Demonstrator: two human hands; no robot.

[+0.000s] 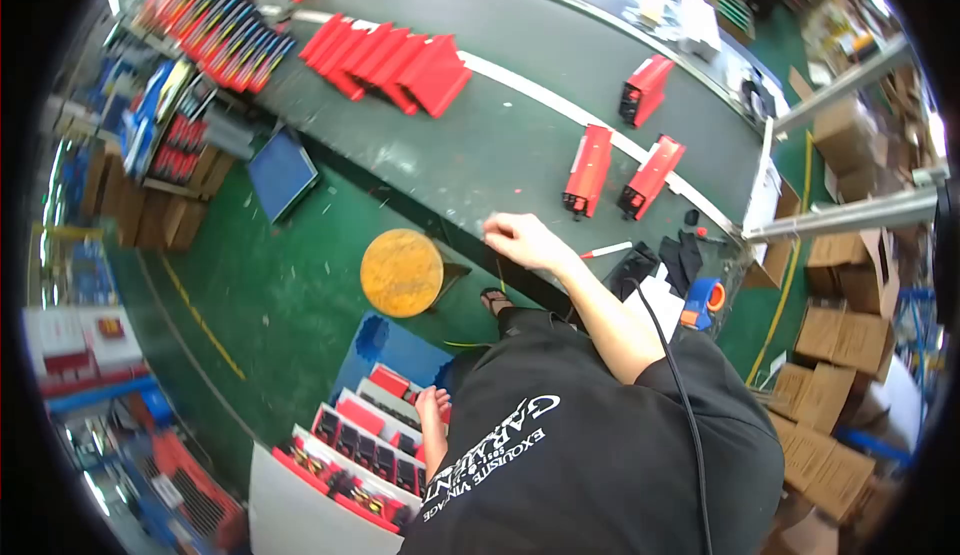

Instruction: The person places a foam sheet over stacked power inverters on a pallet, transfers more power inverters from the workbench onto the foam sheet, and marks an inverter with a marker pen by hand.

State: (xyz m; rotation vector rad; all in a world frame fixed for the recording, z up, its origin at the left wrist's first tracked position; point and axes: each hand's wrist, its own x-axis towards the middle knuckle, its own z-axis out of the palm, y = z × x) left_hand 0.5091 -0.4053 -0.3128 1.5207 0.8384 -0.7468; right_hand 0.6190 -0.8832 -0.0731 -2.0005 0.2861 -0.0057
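My right hand (pixel 525 242) is over the near edge of the dark green workbench (pixel 400 155), its fingers loosely bent and slightly apart, with nothing visible in them. A white and red marker (pixel 607 251) lies to its right. Lower left, my left hand (pixel 433 405) has its fingers apart beside a red part (pixel 390 380) at the end of a bin with white dividers (pixel 345 395). Whether it touches that part, I cannot tell. Red units with black ends (pixel 590 170) stand on the bench beyond my right hand. Several red housings (pixel 435 75) lean in a row farther left.
A round wooden stool (pixel 402 273) stands on the green floor by the bench. A blue tape dispenser (pixel 703 303) and black cloth-like items (pixel 683 260) are at the bench's right end. Cardboard boxes (pixel 840 335) are stacked at right. A black cable (pixel 690 415) crosses my shirt.
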